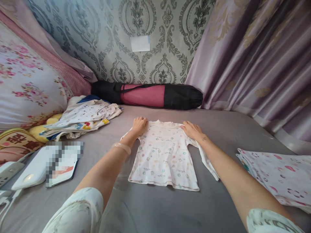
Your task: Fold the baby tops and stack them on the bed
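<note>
A small white long-sleeved shirt (165, 155) with a fine coloured print lies spread out, its collar pointing away from me. My left hand (140, 125) is at its left shoulder, fingers curled and closed on the fabric. At the opposite shoulder, my right hand (191, 130) pinches the cloth, thumb toward the collar. The right sleeve of the shirt runs down beside my right forearm and partly behind it. My left forearm covers much of the other sleeve. A pale bangle (121, 148) circles my left wrist.
Grey bedding (155, 210) lies beneath everything. Heaped clothes (89, 113) sit back left, near a floral pillow (29, 74). A phone (66, 165), a white device (34, 168) and a power strip (9, 171) lie left. Folded printed cloth (284, 174) is right; a black-and-pink roll bag (145, 95) lies behind.
</note>
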`<state>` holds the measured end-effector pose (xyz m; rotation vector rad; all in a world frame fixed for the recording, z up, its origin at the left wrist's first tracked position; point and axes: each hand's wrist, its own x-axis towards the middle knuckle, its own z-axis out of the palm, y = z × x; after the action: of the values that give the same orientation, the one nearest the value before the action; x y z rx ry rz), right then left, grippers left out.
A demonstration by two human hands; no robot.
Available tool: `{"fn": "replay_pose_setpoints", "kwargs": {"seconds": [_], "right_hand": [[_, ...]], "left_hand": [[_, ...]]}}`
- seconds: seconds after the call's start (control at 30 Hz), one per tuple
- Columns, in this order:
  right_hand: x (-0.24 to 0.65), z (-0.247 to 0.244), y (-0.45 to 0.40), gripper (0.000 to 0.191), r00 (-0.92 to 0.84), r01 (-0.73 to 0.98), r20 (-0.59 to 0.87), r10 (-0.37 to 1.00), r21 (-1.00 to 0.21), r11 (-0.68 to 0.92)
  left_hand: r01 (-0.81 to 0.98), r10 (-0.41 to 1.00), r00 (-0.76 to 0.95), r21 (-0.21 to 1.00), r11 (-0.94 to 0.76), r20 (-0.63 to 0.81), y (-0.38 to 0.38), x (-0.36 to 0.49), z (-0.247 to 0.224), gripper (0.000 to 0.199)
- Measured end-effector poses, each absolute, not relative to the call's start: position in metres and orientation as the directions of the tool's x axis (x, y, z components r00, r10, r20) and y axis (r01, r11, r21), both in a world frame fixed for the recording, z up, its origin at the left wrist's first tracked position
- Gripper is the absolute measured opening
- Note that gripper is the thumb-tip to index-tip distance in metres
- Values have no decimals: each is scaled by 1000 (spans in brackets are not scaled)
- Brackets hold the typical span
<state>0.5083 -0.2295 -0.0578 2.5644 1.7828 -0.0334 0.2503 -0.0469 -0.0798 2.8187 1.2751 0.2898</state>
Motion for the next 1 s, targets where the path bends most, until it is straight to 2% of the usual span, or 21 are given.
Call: {"fn": "replay_pose_setpoints", "kwargs": {"seconds": [0.17, 0.27, 0.4, 0.47, 0.57, 0.7, 0.8, 0.93, 0.97, 1.0], "right_hand": [[500, -66, -211, 36, 298, 948, 31, 954, -128, -292], [487, -67, -198, 37, 280, 941, 33, 959, -205, -268], [473, -75, -188, 34, 334, 924, 75, 940, -225, -310], [469, -83, -188, 34, 376, 912, 115, 920, -221, -345], [465, -92, -190, 34, 410, 902, 179, 894, -226, -368], [473, -76, -198, 30, 371, 883, 196, 908, -376, -279], [496, -52, -226, 28, 422, 848, 223, 879, -440, -296], [525, -39, -303, 21, 492, 795, 110, 864, -460, -395], [529, -40, -324, 23, 522, 769, 46, 852, -458, -446], [531, -42, -343, 25, 563, 703, -97, 820, -465, -538]], "left_hand": [[767, 788, 613, 199, -610, 51, -51, 272, -73, 24], [740, 776, 629, 271, -615, 43, -57, 287, -72, 24], [754, 810, 579, 315, -577, 97, -65, 300, -84, 23], [772, 826, 543, 298, -562, 154, -68, 303, -93, 24], [784, 808, 535, 211, -584, 247, -74, 305, -103, 26], [743, 725, 591, 110, -660, 355, -82, 303, -98, 30], [670, 654, 653, 112, -734, 382, -89, 298, -88, 35], [521, 536, 776, 142, -842, 332, -104, 305, -79, 32], [488, 508, 800, 147, -860, 317, -109, 311, -78, 30], [458, 484, 820, 156, -875, 305, -114, 318, -78, 28]]}}
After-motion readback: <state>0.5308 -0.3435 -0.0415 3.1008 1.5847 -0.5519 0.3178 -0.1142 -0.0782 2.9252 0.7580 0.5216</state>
